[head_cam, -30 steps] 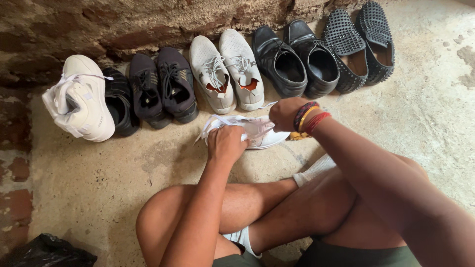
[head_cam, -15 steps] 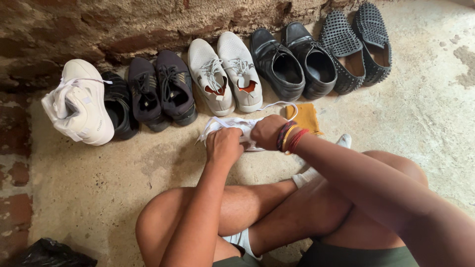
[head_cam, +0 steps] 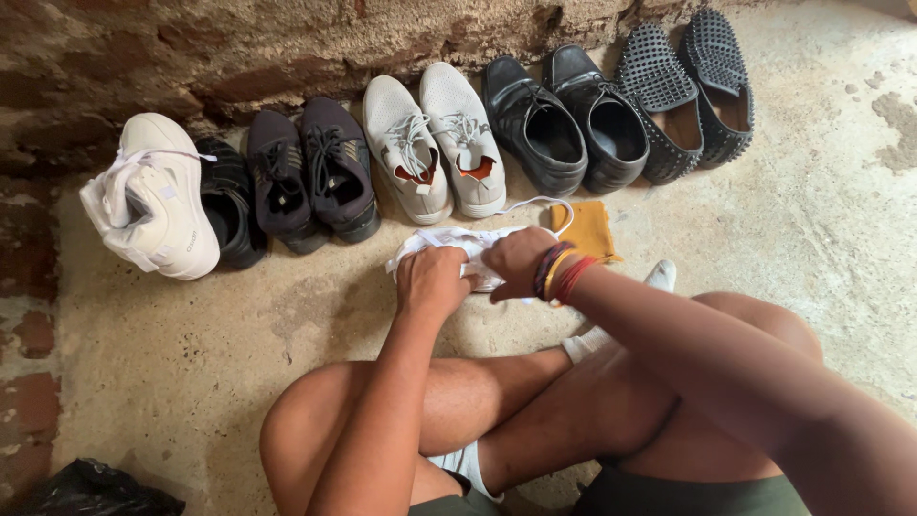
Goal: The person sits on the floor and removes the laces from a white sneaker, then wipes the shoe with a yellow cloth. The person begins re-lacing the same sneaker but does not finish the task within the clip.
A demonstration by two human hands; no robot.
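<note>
Both hands are working the white sneaker on the floor, just in front of the row of shoes. The left hand is closed over its top; the right hand is pinching the white lace. It looks like lacing, calling next for a firm pull.

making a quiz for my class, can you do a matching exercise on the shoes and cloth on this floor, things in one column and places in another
Things:
1. studded black loafers
2. yellow cloth
3. white sneaker with laces wrapped round it
4. white shoe

Places:
a. far left of the row
b. under both hands
c. far right of the row
d. on the floor just right of the hands

Pairs: 1-c, 2-d, 3-a, 4-b
</note>
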